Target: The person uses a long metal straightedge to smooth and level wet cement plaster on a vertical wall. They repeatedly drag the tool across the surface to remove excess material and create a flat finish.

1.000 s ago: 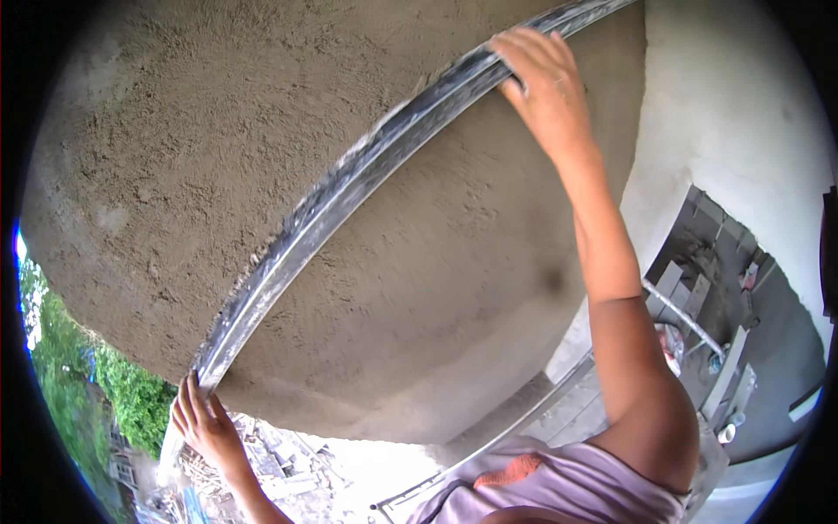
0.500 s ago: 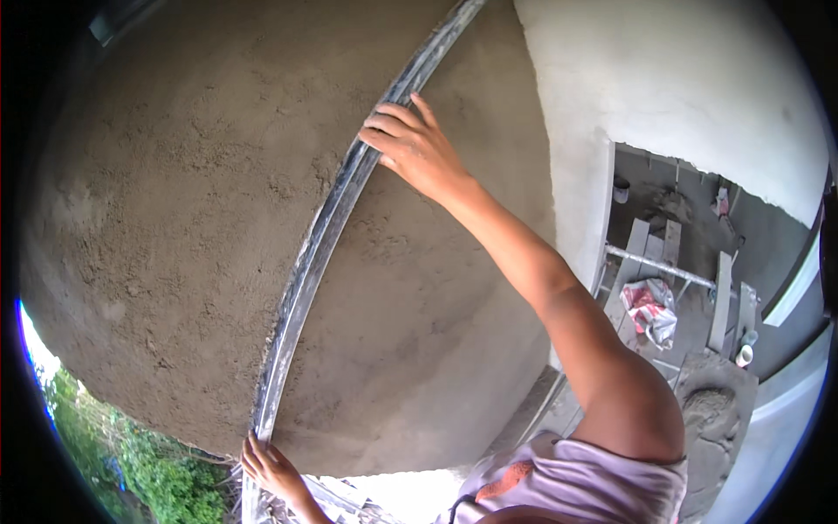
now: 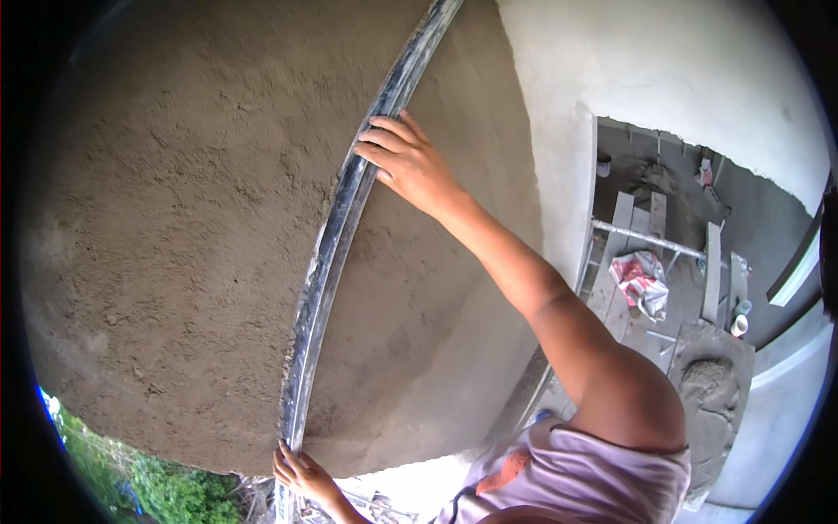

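A long grey metal straightedge point(image 3: 327, 271), smeared with mortar, lies against a wall of wet brown plaster point(image 3: 192, 236), running from the top centre down to the lower left. My right hand point(image 3: 403, 162) grips its upper part, fingers curled over the left edge. Lower down, near the wall's bottom border, my left hand point(image 3: 301, 474) is closed around the same bar. Left of the bar the plaster looks rough and pitted; to its right it is smoother. Mortar clings along the bar's left edge.
A white wall point(image 3: 559, 61) adjoins the plaster on the right. Beyond its opening are planks point(image 3: 615, 253), a metal rail point(image 3: 646, 234), a red-and-white sack point(image 3: 642, 281) and a white cup point(image 3: 739, 326). A mortar heap point(image 3: 709, 384) sits on a board. Green plants point(image 3: 188, 493) show at lower left.
The straightedge's lower end and my left hand have shifted right across the plaster. My right hand has moved slightly down and left in the view. The whole view has also shifted a little.
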Demonstrator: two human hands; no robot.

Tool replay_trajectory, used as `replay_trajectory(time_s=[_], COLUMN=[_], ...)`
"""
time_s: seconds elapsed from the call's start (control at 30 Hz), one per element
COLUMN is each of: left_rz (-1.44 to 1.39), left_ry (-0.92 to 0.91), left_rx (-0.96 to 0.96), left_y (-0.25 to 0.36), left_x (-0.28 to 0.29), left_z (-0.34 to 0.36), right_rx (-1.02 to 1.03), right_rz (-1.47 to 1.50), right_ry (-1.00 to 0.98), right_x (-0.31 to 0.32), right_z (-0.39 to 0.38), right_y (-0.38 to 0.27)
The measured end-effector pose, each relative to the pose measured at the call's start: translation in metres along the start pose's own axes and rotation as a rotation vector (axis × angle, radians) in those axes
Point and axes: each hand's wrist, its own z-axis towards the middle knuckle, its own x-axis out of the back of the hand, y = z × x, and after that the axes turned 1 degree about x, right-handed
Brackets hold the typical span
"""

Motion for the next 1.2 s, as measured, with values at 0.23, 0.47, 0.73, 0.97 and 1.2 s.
replay_trajectory(time_s=[0.23,0.47,0.73,0.97,1.2], left_rz=[0.031,0.019,0.048,0.043,-0.086], left_ry=[-0.009,-0.072,-0.104,0.110,0.221], left_rx=[0.025,0.001,0.042,0.091,0.158], left_y=[-0.002,-0.011,-0.030,-0.008,0.019], left_x=[0.005,0.005,0.011,0.035,0.039], left_z=[0.002,0.014,0.020,0.080,0.126], right_rx=[-0.044,-0.060,-0.047,0.133,0.301], right_rz=[0.007,-0.029,0.040,-0.006,-0.123], right_ry=[-0.024,-0.056,-0.155,0.020,0.070], right_x=[-0.012,-0.018,-0.020,-0.006,0.000], right_z=[-0.027,-0.038,-0.034,0.044,0.114], right_y=[0.001,-0.003,-0.020,0.023,0.062])
